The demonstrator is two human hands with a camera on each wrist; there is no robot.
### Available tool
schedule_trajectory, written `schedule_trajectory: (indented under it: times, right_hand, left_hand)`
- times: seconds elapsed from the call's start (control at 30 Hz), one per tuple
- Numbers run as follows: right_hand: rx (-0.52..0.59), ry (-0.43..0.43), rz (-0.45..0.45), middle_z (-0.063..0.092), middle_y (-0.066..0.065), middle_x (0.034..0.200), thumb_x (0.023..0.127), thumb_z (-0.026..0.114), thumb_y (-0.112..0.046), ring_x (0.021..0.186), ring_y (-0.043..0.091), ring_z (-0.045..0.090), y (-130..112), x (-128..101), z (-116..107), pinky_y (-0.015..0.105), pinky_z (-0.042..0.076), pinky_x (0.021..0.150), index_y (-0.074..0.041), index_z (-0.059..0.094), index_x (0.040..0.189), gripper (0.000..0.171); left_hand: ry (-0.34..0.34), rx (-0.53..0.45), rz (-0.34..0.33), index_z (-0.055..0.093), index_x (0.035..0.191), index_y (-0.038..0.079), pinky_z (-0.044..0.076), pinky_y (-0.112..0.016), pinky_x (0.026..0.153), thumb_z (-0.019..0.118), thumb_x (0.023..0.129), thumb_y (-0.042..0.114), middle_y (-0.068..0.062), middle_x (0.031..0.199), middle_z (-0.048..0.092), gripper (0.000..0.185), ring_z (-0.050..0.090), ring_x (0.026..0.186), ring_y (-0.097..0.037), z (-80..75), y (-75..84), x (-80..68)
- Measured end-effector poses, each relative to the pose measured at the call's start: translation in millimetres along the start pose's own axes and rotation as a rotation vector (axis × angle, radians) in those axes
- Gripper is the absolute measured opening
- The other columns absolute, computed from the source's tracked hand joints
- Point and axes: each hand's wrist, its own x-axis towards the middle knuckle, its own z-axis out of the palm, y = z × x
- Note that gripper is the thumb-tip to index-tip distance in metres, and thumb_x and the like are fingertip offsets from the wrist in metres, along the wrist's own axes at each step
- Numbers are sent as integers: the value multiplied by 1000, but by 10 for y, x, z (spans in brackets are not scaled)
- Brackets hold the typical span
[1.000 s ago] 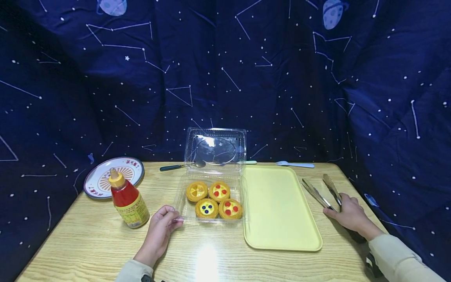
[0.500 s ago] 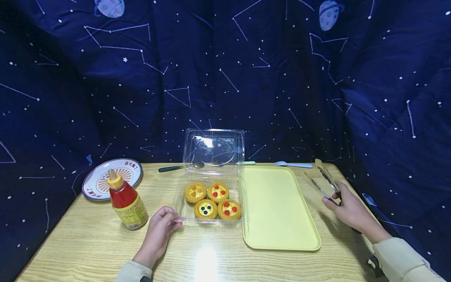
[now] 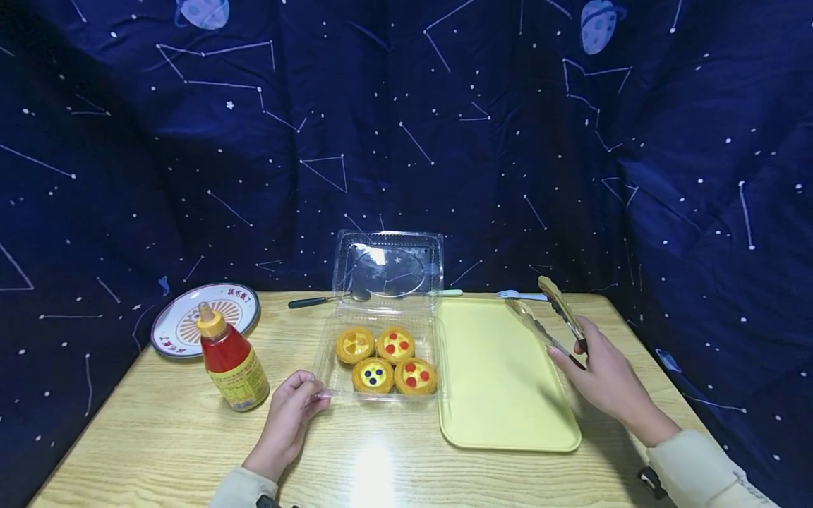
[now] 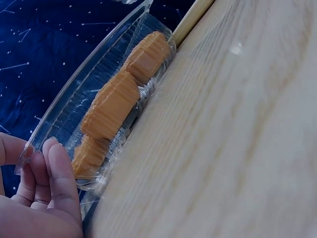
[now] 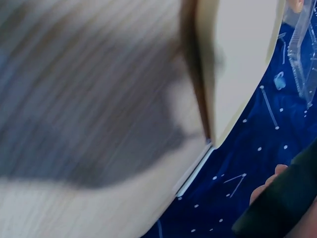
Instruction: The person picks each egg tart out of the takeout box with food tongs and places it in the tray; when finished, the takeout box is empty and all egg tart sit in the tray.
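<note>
Metal tongs [image 3: 559, 321] are gripped near their hinge end in the right hand [image 3: 603, 381], its fingers [image 3: 562, 358] clenched round the handles, the two blades apart and pointing up and away, raised off the desk [image 3: 159, 437] above the far right corner of the yellow tray [image 3: 508, 416]. The left hand [image 3: 287, 416] steadies the clear plastic box [image 3: 330, 367]: its fingers [image 4: 57, 171] pinch the near left corner of the rim, as the left wrist view shows. Four tarts [image 3: 386, 360] sit in the box, to the right of those fingers and well to the left of the tongs, with the tray between. By my reading the step in hand is bringing the tool to the tarts. The next move calls for swinging the blades leftward over the tray, turning them down, and closing gently on one tart's crust while the left hand keeps the light box from sliding.
</note>
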Motion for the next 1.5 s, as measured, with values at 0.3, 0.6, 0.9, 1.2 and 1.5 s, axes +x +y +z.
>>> schedule_trajectory:
  times: [0.3,0.6,0.9,1.2,1.5]
  right_hand:
    - [15,-36,-19,56,9,103,95,61,-47,74,22,52,-257,172,58,39,44,59,-8,39,146,67]
    - [49,-97,-122,54,12,126,98,58,-44,91,25,57,-616,365,123,50,48,78,-13,33,152,68]
    - [57,-119,-177,57,10,125,97,56,-48,101,28,57,-945,483,302,53,48,85,-8,34,152,71]
    - [48,-151,-221,52,11,142,96,53,-55,127,34,51,-1218,604,435,58,44,99,-12,38,150,71]
    - [-33,-209,-275,61,8,126,95,55,-55,111,30,61,-1470,714,651,52,53,86,-14,45,146,66]
  left_hand:
    - [-1,-3,1,50,85,4,57,-26,71,53,91,-3,-6,82,58,10,64,75,-16,13,1,5]
    - [4,-5,6,50,84,5,57,-26,71,52,91,-4,-6,81,58,11,64,76,-16,15,3,-1]
    - [3,-4,17,51,84,4,58,-26,72,53,91,-4,-5,80,59,11,64,75,-15,11,-5,-2]
    - [20,-7,9,51,83,4,57,-26,70,52,91,-4,-5,78,59,12,64,73,-15,18,7,-6]
    - [38,-9,3,51,83,4,58,-26,70,53,89,-5,-5,78,59,12,64,73,-15,30,1,1]
